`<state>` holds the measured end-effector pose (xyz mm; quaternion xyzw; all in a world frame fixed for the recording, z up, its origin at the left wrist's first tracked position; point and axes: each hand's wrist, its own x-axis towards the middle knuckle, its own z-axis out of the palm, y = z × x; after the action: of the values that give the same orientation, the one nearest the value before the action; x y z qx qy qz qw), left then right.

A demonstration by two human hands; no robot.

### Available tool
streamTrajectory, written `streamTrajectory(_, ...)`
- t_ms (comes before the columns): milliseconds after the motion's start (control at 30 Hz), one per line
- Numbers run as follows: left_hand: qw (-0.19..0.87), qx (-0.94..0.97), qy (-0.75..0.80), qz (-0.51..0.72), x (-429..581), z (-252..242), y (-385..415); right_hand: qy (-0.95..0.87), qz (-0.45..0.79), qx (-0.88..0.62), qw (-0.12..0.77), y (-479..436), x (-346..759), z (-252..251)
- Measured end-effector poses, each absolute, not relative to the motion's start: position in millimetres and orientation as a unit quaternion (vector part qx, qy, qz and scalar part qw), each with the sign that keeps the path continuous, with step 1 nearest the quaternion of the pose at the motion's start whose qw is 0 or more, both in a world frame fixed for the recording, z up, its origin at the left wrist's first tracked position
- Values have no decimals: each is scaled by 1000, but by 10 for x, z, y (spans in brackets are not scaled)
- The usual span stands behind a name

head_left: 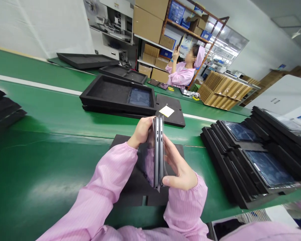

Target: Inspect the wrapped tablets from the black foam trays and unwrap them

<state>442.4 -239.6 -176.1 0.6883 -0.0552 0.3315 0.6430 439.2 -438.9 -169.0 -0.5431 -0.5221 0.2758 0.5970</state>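
Two tablets stand on edge, face to face, with their thin metal sides and small ports turned up toward me. Clear film sticks out around them. My left hand is closed on their far left corner. On the right side, my right hand presses against the pair, its thumb near the closest end and its fingers spread along the back. Below both hands lies a flat black foam sheet with a notch in its near edge. The outer tablet faces are partly hidden by my hands.
A black foam tray holding one tablet sits ahead, beside a foam piece bearing a yellow-white note. Foam trays with tablets are stacked at right, more black foam at left. Across the green bench, a co-worker raises a device.
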Motion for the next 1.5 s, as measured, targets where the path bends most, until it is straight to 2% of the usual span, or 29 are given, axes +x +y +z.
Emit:
streamTrajectory(400,632,691,-34,349,4518,-1799,-2386,-507,267,-536,620,-4354,4460,-1738)
streamTrajectory(1033,582,729,-35,359,4538,-1794,-2393,-503,335,-543,583,-4438,4582,-1789)
streamTrajectory(1500,585,726,-50,357,4522,-1786,-2395,-485,342,-533,602,-4443,4566,-1792)
